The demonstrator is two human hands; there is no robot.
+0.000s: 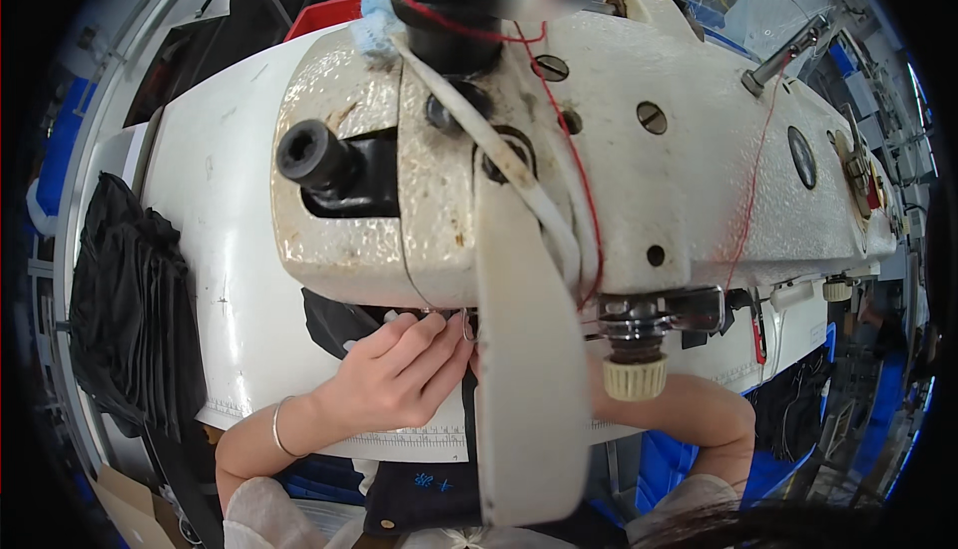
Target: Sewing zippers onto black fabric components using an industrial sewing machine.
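Note:
A white sewing machine [439,240] fills the middle of the view. Under its head, by the needle area, my left hand [404,369] has bent fingers pressed together at a piece of black fabric [339,324]. That fabric pokes out to the left of the fingertips, and a narrow black strip [471,414] runs down from them toward me. My right forearm [689,409] comes in from the right. The right hand itself is hidden behind the long white lever [534,379] and the machine head, so its fingers do not show.
A pile of folded black fabric [130,299] hangs at the table's left. Red thread [569,130] runs down the machine's front. A cream knob [636,379] juts out near my right forearm. Along the front edge of the white table [225,279] runs a ruler [409,444].

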